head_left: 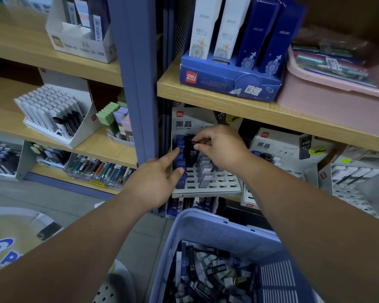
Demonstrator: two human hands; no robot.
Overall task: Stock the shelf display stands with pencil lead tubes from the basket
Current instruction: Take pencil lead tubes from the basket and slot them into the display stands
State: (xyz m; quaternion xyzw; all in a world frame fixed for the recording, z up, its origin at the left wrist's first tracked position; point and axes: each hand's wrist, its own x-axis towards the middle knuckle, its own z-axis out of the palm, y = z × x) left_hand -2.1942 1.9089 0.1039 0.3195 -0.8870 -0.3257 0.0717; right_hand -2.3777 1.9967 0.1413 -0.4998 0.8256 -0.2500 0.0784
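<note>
Head view: you're filling a mostly empty display stand [217, 184].
Right hand [221, 147] is pinching a black tube [190, 154], left hand [155, 182] pointing; basket [217, 232] brimming.

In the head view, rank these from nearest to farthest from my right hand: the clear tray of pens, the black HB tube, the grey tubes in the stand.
1. Black HB tube: pinched in the grip of the right hand.
2. Grey tubes: standing in the stand, just below the hand.
3. Clear tray of pens: well off to the left.
</note>
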